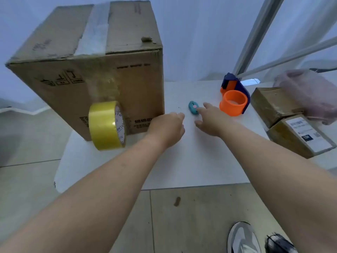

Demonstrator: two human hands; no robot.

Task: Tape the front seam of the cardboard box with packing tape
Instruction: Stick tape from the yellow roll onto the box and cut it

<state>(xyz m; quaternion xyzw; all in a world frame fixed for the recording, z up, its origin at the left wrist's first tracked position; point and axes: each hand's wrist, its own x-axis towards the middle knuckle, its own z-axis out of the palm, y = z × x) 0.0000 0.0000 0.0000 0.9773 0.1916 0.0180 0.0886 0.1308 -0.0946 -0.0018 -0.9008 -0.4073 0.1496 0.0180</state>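
A large cardboard box (87,70) stands on the white table (182,161) at the left. Clear tape runs over its top and down its front face to a yellowish tape roll (106,126), which hangs against the box's front near the bottom. My left hand (167,129) rests on the table beside the box's lower right corner, fingers curled with nothing in them. Farther right, my right hand (209,120) is spread open, its fingertips touching a small teal cutter (193,107) that lies on the table.
An orange and blue tape dispenser (234,99) sits behind the cutter. At the right lie two small cardboard parcels (290,123) and a pink plastic bag (310,94). A metal frame (255,39) rises at the back right. Tiled floor and shoes (255,240) are below.
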